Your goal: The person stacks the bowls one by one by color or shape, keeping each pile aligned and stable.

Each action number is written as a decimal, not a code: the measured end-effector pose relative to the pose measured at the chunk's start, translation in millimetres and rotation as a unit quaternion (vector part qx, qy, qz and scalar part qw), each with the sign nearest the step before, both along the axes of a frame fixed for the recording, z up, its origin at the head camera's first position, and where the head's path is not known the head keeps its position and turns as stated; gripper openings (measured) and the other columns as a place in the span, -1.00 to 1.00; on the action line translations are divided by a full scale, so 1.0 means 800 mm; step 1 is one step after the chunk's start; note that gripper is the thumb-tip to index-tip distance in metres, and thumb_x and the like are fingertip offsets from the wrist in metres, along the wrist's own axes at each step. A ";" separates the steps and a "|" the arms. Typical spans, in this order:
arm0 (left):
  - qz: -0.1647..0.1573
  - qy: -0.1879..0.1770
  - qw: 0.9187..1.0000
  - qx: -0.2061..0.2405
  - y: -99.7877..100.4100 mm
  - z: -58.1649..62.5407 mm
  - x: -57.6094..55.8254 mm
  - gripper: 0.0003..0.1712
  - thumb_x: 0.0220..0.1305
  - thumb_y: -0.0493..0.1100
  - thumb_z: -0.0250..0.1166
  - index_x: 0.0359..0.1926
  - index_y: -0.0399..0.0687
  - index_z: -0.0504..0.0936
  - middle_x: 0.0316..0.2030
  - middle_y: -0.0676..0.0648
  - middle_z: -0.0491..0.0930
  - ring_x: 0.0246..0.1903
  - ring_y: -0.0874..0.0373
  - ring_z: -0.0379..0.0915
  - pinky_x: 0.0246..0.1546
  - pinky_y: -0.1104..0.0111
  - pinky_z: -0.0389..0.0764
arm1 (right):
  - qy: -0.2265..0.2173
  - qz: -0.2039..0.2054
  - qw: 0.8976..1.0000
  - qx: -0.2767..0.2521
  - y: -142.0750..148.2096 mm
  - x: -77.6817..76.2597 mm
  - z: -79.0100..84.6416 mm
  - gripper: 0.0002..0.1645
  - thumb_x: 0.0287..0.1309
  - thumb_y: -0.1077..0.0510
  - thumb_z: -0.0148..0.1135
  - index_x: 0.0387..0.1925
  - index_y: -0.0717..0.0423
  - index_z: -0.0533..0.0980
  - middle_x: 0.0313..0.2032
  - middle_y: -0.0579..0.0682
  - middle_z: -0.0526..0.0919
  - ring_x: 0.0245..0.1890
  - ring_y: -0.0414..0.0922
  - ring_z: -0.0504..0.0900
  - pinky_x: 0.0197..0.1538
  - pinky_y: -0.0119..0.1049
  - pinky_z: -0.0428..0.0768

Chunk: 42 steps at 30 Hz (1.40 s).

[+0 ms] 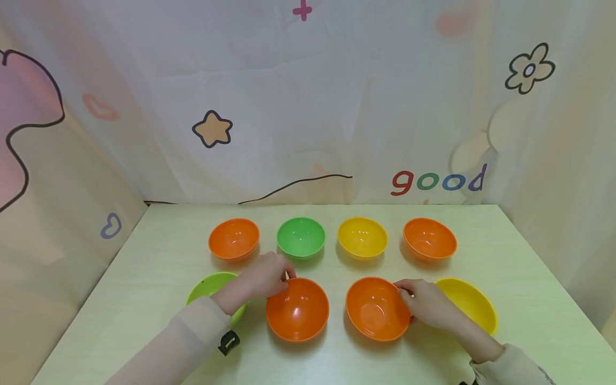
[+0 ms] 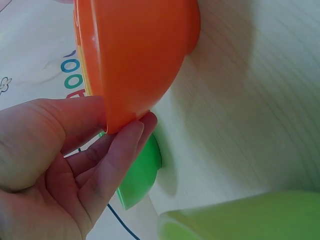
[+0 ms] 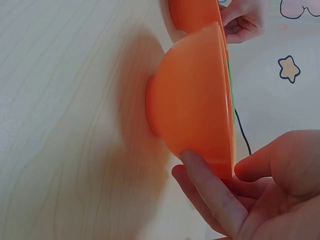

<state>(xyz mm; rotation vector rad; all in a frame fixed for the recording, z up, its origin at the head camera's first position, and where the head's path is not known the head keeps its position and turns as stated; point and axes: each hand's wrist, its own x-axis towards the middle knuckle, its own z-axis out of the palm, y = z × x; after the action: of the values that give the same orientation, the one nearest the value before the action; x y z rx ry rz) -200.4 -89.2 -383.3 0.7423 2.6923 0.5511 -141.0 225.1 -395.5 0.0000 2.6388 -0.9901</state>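
Observation:
My left hand (image 1: pixel 270 275) pinches the upper left rim of an orange bowl (image 1: pixel 297 310) in the front row. In the left wrist view, the thumb is at the rim of that bowl (image 2: pixel 145 55) and fingertips press its outer wall. A second orange bowl (image 1: pixel 377 309) stands to its right, its right rim pinched by my right hand (image 1: pixel 428 302). The right wrist view has this bowl (image 3: pixel 195 95) upright, with thumb at the rim and fingers under its side. Partly behind my left wrist is a lime green bowl (image 1: pixel 207 287); a yellow bowl (image 1: pixel 469 305) sits partly behind my right hand.
Across the back row stand an orange bowl (image 1: pixel 234 240), a green bowl (image 1: pixel 301 238), a yellow bowl (image 1: pixel 362 238) and another orange bowl (image 1: pixel 430 239). A printed curtain (image 1: pixel 308 107) hangs behind the pale table (image 1: pixel 120 321). A black clip-like piece (image 1: pixel 229 342) shows beside my left sleeve.

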 end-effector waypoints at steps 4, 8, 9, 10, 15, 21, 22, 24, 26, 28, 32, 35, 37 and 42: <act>-0.004 -0.001 1.000 0.001 -0.001 -0.001 -0.002 -0.83 0.03 -0.37 0.28 -0.35 -0.08 0.69 -0.49 -0.01 0.61 -0.59 0.24 0.44 -0.64 0.51 0.52 | 0.002 0.000 1.000 -0.005 0.000 0.000 0.001 -0.64 0.24 0.29 -0.03 0.03 0.32 0.46 -0.23 0.10 0.61 -0.56 -0.15 0.52 -0.48 -0.32 0.63; -0.012 0.005 1.000 0.005 -0.001 0.001 -0.003 -0.84 0.03 -0.37 0.28 -0.35 -0.09 0.70 -0.49 -0.01 0.61 -0.58 0.24 0.45 -0.63 0.51 0.52 | 0.001 0.000 1.000 -0.012 0.000 0.001 0.002 -0.64 0.23 0.29 -0.02 0.04 0.31 0.46 -0.21 0.10 0.61 -0.56 -0.15 0.53 -0.47 -0.32 0.63; -0.013 0.007 1.000 0.006 -0.001 0.001 -0.004 -0.84 0.02 -0.38 0.28 -0.35 -0.09 0.70 -0.49 -0.01 0.62 -0.57 0.24 0.45 -0.62 0.51 0.52 | 0.000 -0.001 1.000 -0.014 -0.001 0.001 0.003 -0.64 0.23 0.29 -0.02 0.04 0.31 0.46 -0.21 0.10 0.61 -0.55 -0.14 0.53 -0.47 -0.31 0.63; -0.015 0.012 1.000 0.006 0.000 0.002 -0.004 -0.84 0.02 -0.38 0.28 -0.35 -0.10 0.70 -0.48 -0.01 0.62 -0.55 0.23 0.45 -0.61 0.50 0.52 | 0.001 -0.002 1.000 -0.017 -0.001 0.001 0.003 -0.64 0.23 0.30 -0.02 0.03 0.31 0.46 -0.21 0.10 0.61 -0.55 -0.14 0.54 -0.47 -0.31 0.64; -0.019 0.026 0.999 -0.009 0.005 0.006 -0.006 -0.85 0.03 -0.37 0.28 -0.36 -0.08 0.70 -0.49 0.01 0.62 -0.52 0.23 0.44 -0.57 0.49 0.52 | 0.003 -0.003 1.000 -0.023 -0.002 0.002 0.003 -0.65 0.23 0.30 -0.03 0.03 0.31 0.47 -0.20 0.11 0.61 -0.54 -0.14 0.54 -0.48 -0.31 0.64; -0.018 0.042 0.999 -0.027 0.009 0.014 -0.009 -0.82 0.04 -0.36 0.25 -0.34 -0.06 0.71 -0.49 0.04 0.62 -0.53 0.24 0.43 -0.55 0.50 0.51 | 0.008 0.001 1.000 -0.020 -0.001 0.003 0.002 -0.65 0.23 0.31 -0.03 0.02 0.32 0.47 -0.21 0.11 0.61 -0.53 -0.15 0.54 -0.48 -0.31 0.64; -0.017 0.045 0.998 -0.027 0.010 0.016 -0.010 -0.82 0.04 -0.36 0.25 -0.34 -0.06 0.71 -0.49 0.03 0.62 -0.52 0.24 0.43 -0.54 0.49 0.51 | 0.009 0.002 1.000 -0.019 -0.001 0.003 0.002 -0.65 0.23 0.31 -0.03 0.01 0.33 0.47 -0.21 0.12 0.61 -0.53 -0.15 0.54 -0.49 -0.31 0.64; -0.015 0.049 0.998 -0.028 0.011 0.021 -0.012 -0.82 0.05 -0.35 0.25 -0.34 -0.05 0.71 -0.48 0.04 0.62 -0.52 0.24 0.43 -0.54 0.49 0.52 | 0.007 -0.004 1.000 -0.018 -0.001 0.003 0.002 -0.65 0.22 0.31 -0.03 0.01 0.32 0.48 -0.22 0.10 0.61 -0.53 -0.15 0.54 -0.49 -0.32 0.64; -0.012 0.049 0.998 -0.027 0.013 0.027 -0.013 -0.82 0.07 -0.35 0.24 -0.32 -0.06 0.71 -0.48 0.03 0.62 -0.52 0.23 0.44 -0.54 0.48 0.52 | 0.009 -0.004 1.000 -0.018 -0.001 0.004 0.002 -0.66 0.22 0.31 -0.03 0.01 0.32 0.48 -0.23 0.10 0.62 -0.54 -0.15 0.54 -0.50 -0.32 0.64; -0.008 0.048 0.998 -0.027 0.016 0.033 -0.015 -0.82 0.09 -0.34 0.23 -0.31 -0.07 0.70 -0.48 0.03 0.62 -0.53 0.22 0.43 -0.54 0.47 0.52 | 0.015 -0.002 1.000 -0.020 0.000 0.004 0.001 -0.66 0.21 0.32 -0.03 0.00 0.33 0.48 -0.24 0.10 0.62 -0.55 -0.15 0.55 -0.51 -0.33 0.63; -0.010 0.058 0.998 -0.024 0.021 0.047 -0.018 -0.83 0.09 -0.33 0.23 -0.31 -0.07 0.70 -0.50 0.03 0.60 -0.54 0.21 0.42 -0.55 0.47 0.51 | 0.020 0.001 0.999 -0.026 0.001 0.004 0.000 -0.66 0.21 0.32 -0.03 -0.01 0.35 0.48 -0.26 0.12 0.62 -0.56 -0.15 0.56 -0.53 -0.32 0.63; -0.021 0.076 0.997 -0.023 0.026 0.057 -0.020 -0.83 0.07 -0.33 0.23 -0.34 -0.05 0.71 -0.51 0.04 0.60 -0.52 0.22 0.43 -0.54 0.46 0.50 | 0.016 -0.003 1.000 -0.025 0.001 0.003 -0.001 -0.66 0.21 0.32 -0.02 0.00 0.34 0.48 -0.26 0.11 0.62 -0.56 -0.15 0.56 -0.53 -0.32 0.63; -0.026 0.081 0.996 -0.021 0.030 0.061 -0.021 -0.82 0.07 -0.34 0.23 -0.35 -0.04 0.71 -0.51 0.05 0.61 -0.51 0.22 0.43 -0.52 0.46 0.49 | 0.017 -0.001 1.000 -0.025 0.001 0.003 -0.001 -0.66 0.21 0.32 -0.02 -0.01 0.34 0.48 -0.26 0.11 0.62 -0.56 -0.15 0.56 -0.53 -0.32 0.63; -0.038 0.087 0.995 -0.024 0.039 0.072 -0.021 -0.83 0.07 -0.33 0.24 -0.33 -0.05 0.72 -0.50 0.04 0.61 -0.49 0.22 0.44 -0.50 0.45 0.51 | 0.022 0.005 0.999 -0.027 0.002 0.002 -0.001 -0.68 0.21 0.33 -0.02 -0.03 0.34 0.49 -0.25 0.11 0.62 -0.55 -0.15 0.56 -0.53 -0.32 0.64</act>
<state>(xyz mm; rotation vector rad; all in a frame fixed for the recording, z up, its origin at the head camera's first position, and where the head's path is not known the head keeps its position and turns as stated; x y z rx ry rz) -217.2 -58.1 -325.7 0.9149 2.8103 0.4205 -139.0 226.9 -396.7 -0.0475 2.6478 -1.0688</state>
